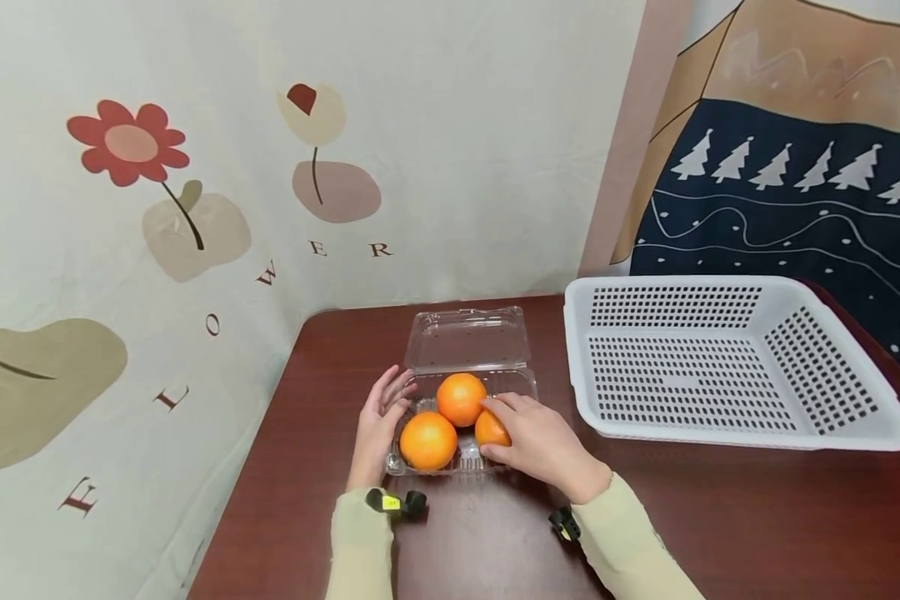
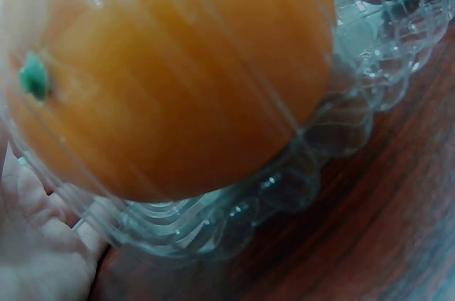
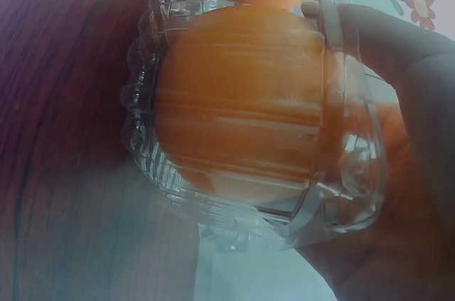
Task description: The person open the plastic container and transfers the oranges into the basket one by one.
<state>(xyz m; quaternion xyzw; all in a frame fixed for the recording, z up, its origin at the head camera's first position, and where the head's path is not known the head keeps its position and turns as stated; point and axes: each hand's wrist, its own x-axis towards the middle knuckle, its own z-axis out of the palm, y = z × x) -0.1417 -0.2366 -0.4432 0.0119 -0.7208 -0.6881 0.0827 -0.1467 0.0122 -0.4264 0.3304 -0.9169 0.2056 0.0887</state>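
Observation:
A clear plastic clamshell box (image 1: pixel 468 458) stands on the table with its lid (image 1: pixel 467 340) folded back behind it. Inside are three oranges: one at front left (image 1: pixel 428 442), another at the back (image 1: pixel 461 399), and a third at right (image 1: pixel 491 428). My right hand (image 1: pixel 543 437) holds the right orange, thumb in front and fingers over its top. In the right wrist view that orange (image 3: pixel 242 102) shows through the box wall. At the box's left side is my left hand (image 1: pixel 378 425), fingers loosely extended beside the wall. A green stem end marks the near orange (image 2: pixel 178 87) in the left wrist view.
A white perforated plastic basket (image 1: pixel 585 383) sits to the right of the box. The dark red-brown tabletop (image 1: pixel 300 500) ends at a printed cloth (image 1: pixel 465 167) behind and on the left.

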